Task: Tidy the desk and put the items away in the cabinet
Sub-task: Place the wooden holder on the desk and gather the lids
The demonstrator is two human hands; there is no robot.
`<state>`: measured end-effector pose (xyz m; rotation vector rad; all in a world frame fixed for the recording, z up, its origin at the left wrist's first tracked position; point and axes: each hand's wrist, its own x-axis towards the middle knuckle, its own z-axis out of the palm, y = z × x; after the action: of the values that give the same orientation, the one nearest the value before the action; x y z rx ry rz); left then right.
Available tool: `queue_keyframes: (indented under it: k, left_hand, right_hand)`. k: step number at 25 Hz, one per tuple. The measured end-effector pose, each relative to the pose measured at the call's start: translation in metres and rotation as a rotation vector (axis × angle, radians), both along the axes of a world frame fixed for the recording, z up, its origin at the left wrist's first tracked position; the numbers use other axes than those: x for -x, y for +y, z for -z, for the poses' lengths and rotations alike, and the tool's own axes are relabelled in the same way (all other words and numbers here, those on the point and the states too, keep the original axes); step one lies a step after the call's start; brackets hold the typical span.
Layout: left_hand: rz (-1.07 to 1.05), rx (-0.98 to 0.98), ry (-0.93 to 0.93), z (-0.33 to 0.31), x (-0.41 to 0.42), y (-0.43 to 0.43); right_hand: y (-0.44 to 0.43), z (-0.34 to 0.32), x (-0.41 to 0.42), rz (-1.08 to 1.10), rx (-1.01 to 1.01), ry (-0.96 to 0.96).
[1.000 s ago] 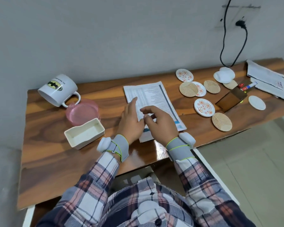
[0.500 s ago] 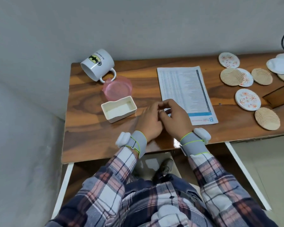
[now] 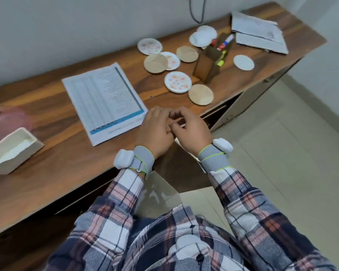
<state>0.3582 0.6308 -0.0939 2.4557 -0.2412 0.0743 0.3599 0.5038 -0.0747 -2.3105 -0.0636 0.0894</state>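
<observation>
My left hand (image 3: 155, 132) and my right hand (image 3: 190, 130) rest together at the desk's front edge, fingertips touching, fingers curled, nothing visible in them. A printed sheet (image 3: 104, 100) lies flat just left of my left hand. Several round coasters, some floral (image 3: 177, 82), some wooden (image 3: 201, 94), are scattered behind my hands. A brown pen holder (image 3: 207, 65) with markers lies tipped among them. Folded papers (image 3: 258, 34) sit at the far right corner. A white rectangular dish (image 3: 10, 149) and a pink lid (image 3: 8, 122) are at the left.
The wooden desk (image 3: 57, 163) stands against a grey wall. A black cable (image 3: 198, 10) hangs down the wall. Tiled floor (image 3: 292, 153) lies to the right of the desk. A mug handle shows at the left frame edge.
The view swung left, then right. My hands left the printed sheet and came together at the desk's front edge, to the sheet's right.
</observation>
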Motion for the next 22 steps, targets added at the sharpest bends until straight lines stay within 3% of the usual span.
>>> queue_keyframes:
  k: [5,8,18,22]
  left_hand:
    - [0.119,0.021,0.019,0.007,0.000,-0.148]
    - [0.080,-0.012,0.032,0.002,-0.008,-0.187]
    - [-0.078,-0.016,0.040,-0.001,-0.085,-0.194]
    - [-0.251,0.061,0.073,0.015,-0.107,-0.201]
  right_hand:
    - [-0.150,0.014,0.006,0.099,-0.001,-0.003]
    - [-0.188,0.016,-0.006,0.078,-0.038,0.013]
    - [-0.195,0.012,-0.098,-0.068,-0.069,-0.005]
    - [-0.198,0.018,-0.138,-0.197,-0.060,0.005]
